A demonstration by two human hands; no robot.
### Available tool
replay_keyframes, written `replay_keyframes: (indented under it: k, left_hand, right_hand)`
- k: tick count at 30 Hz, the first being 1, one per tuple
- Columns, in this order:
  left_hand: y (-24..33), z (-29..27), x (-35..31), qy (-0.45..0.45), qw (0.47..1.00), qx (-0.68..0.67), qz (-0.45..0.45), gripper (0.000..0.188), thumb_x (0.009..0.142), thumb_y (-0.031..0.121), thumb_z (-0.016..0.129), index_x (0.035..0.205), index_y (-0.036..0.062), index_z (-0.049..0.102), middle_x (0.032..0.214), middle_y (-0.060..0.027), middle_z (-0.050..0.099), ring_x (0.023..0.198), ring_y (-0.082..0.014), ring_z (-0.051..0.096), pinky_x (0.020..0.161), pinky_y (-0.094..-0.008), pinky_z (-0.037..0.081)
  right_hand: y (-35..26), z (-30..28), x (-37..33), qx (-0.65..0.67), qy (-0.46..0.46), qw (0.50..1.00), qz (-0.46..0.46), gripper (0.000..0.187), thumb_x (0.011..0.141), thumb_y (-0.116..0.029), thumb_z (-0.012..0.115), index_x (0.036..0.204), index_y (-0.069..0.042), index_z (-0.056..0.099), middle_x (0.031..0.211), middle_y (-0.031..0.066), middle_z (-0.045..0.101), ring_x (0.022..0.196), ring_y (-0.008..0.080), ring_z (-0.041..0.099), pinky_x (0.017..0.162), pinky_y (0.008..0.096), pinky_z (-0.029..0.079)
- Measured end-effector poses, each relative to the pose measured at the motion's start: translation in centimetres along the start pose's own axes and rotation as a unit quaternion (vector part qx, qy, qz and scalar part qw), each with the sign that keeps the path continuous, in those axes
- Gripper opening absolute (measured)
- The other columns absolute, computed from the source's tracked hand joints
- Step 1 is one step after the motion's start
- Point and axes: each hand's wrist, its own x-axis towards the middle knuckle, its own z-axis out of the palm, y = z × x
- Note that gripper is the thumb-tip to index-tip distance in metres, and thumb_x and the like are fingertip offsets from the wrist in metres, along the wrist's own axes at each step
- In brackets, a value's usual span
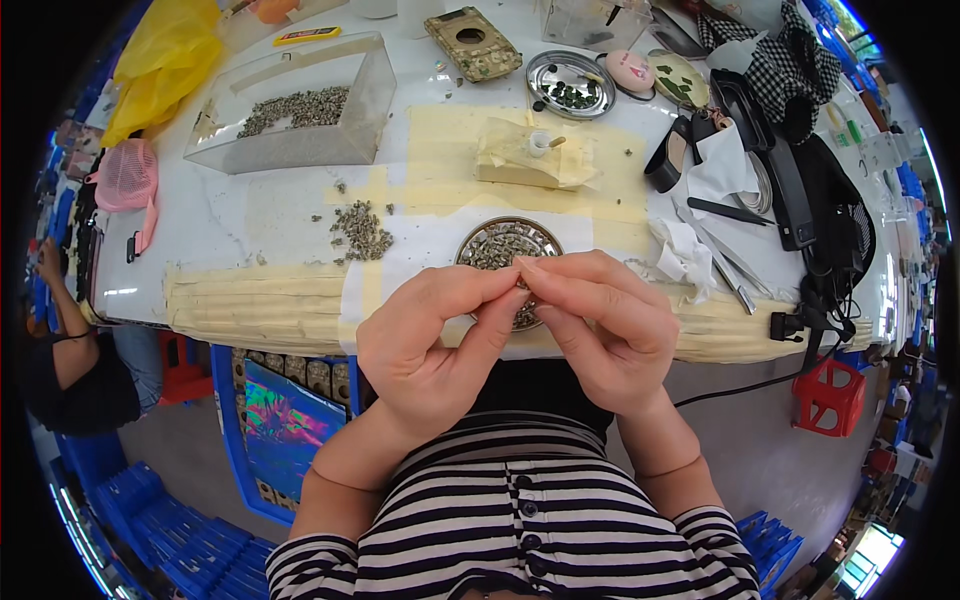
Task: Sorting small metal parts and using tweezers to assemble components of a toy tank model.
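My left hand (425,345) and my right hand (615,335) meet fingertip to fingertip over a round metal dish (509,219). Thumb and index finger of each hand are pinched together on something tiny, mostly hidden by the fingertips. Many small grey metallic pieces (492,247) fill the dish, whose near part is covered by my hands. To the left lies a loose pile of similar pieces (362,233) on the table. Just beyond the dish stands a tape-wrapped block (515,178) with a small white cup (540,143) on top.
A clear box (230,158) holding more grey pieces stands back left, near a yellow plastic bag (165,60). Behind the block are a camouflage-patterned case (473,44) and a metal plate (535,72) with dark green bits. Tweezers (735,285) and crumpled tissue (683,258) lie right.
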Motion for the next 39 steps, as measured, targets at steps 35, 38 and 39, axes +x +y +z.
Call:
replay_keyframes:
  k: [35, 38, 39]
  left_hand:
    - [-0.02, 0.12, -0.22, 0.008, 0.994, -0.086, -0.064, 0.022, 0.076, -0.011, 0.064, 0.097, -0.0039, 0.066, 0.086, -0.0114, 0.066, 0.075, -0.0143, 0.061, 0.066, -0.0225, 0.048]
    - [0.0, -0.17, -0.13, -0.012, 0.993, -0.088, -0.076, 0.022, 0.077, -0.011, 0.064, 0.098, -0.004, 0.065, 0.085, -0.0112, 0.065, 0.074, -0.0139, 0.061, 0.066, -0.0223, 0.048]
    - [0.05, -0.28, -0.07, -0.023, 0.992, -0.088, -0.082, 0.022, 0.078, -0.011, 0.063, 0.099, -0.0041, 0.065, 0.085, -0.0111, 0.065, 0.074, -0.0138, 0.061, 0.065, -0.0222, 0.048]
  right_hand:
    - [0.0, 0.23, -0.19, 0.014, 0.017, 1.0, 0.018, 0.021, 0.075, 0.005, 0.066, 0.094, -0.001, 0.068, 0.097, 0.0122, 0.067, 0.083, 0.0202, 0.065, 0.071, 0.0273, 0.051]
    - [-0.17, 0.19, -0.17, -0.008, 0.021, 1.0, 0.008, 0.021, 0.074, 0.005, 0.067, 0.094, -0.001, 0.069, 0.097, 0.0117, 0.067, 0.081, 0.0197, 0.065, 0.069, 0.0271, 0.051]
    - [-0.19, 0.16, -0.16, -0.01, 0.02, 1.0, 0.007, 0.021, 0.074, 0.005, 0.067, 0.094, -0.001, 0.069, 0.097, 0.0115, 0.067, 0.081, 0.0196, 0.064, 0.069, 0.027, 0.051]
